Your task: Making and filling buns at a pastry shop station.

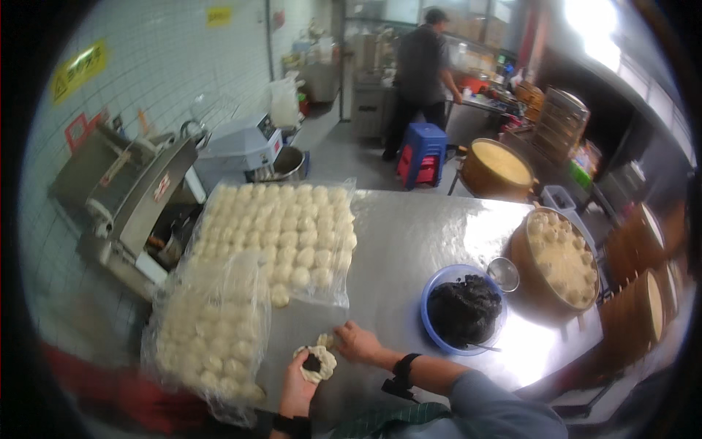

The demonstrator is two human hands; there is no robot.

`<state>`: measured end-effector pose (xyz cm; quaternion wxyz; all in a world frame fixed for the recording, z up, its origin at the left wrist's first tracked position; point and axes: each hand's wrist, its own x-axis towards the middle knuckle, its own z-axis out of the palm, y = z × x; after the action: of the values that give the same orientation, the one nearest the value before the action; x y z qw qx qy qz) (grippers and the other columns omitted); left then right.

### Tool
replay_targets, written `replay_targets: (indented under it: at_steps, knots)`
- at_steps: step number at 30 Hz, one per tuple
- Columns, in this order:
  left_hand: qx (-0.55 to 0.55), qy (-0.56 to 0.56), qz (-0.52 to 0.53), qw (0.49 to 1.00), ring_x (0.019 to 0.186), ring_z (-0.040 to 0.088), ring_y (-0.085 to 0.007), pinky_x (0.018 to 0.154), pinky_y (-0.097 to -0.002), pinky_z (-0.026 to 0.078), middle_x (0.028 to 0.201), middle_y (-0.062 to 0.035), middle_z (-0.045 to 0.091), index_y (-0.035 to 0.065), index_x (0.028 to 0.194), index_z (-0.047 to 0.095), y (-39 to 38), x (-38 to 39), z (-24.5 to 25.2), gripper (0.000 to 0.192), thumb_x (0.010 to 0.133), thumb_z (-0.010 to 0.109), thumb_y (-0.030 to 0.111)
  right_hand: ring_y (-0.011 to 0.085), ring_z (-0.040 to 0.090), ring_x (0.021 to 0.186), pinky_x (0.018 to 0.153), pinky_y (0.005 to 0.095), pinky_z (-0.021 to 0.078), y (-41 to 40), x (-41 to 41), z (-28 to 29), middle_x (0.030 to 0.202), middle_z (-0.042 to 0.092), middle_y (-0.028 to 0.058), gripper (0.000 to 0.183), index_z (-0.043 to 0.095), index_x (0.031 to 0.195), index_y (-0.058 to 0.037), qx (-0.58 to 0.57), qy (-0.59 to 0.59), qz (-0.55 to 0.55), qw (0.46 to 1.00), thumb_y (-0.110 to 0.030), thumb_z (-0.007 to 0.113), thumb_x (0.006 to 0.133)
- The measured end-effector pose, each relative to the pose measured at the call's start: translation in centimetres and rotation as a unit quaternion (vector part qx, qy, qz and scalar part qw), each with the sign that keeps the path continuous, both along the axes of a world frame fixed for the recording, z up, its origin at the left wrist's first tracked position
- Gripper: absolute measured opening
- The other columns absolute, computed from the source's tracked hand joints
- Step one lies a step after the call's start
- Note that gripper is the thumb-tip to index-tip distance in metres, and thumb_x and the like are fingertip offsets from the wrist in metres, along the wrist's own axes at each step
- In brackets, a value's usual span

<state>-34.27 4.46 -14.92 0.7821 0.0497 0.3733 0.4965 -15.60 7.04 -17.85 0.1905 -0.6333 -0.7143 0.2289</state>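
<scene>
My left hand [296, 384] holds a flattened dough wrapper [327, 362] with uneven edges. A lump of dark filling [312, 362] lies in its middle, near my thumb. My right hand [357, 342] is just beyond, low over the steel table, with its fingers bent. Beside its fingertips is a small piece of dough [325, 341]; whether they grip it is not clear. To the right stands a blue-rimmed bowl [425, 315] of dark paste [463, 310], with a utensil handle [485, 347] sticking out. Rows of dough balls [288, 238] lie under clear plastic sheet on the left.
A second plastic-covered batch of dough balls [208, 340] lies nearer on the left. A small round metal dish [503, 274] touches the bowl's side. Filled buns sit in a round steamer [524, 263] at the right edge. Beyond the table are stacked stools [425, 151] and a person [421, 71].
</scene>
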Motion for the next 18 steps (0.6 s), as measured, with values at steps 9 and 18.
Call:
replay_targets:
  at_steps: [9, 18]
  knots:
    - [-0.011, -0.046, -0.092, 0.995, 0.095, 0.063, -0.0254, 0.085, -0.0423, 0.051, 0.099, -0.0093, 0.065, 0.0054, 0.096, 0.06, 4.3, 0.9, -3.8, 0.014, 0.088, 0.053, 0.015, 0.0356, 0.059, 0.085, 0.073, 0.0439, 0.0482, 2.0, -0.5, -0.9, 0.095, 0.059, 0.0138, 0.016, 0.06, 0.094, -0.009, -0.007, 0.072, 0.04, 0.997, -0.019, 0.059, 0.081]
    - [0.007, 0.032, -0.115, 0.993, 0.091, 0.063, -0.0253, 0.082, -0.0398, 0.052, 0.098, -0.0101, 0.066, 0.0046, 0.097, 0.061, 5.6, 2.4, -4.8, 0.016, 0.089, 0.054, 0.018, 0.0321, 0.064, 0.072, 0.067, 0.0384, 0.0499, 1.9, 1.4, 0.8, 0.077, 0.065, 0.0142, 0.02, 0.063, 0.089, -0.0044, -0.026, 0.166, -0.067, 0.983, -0.018, 0.064, 0.074]
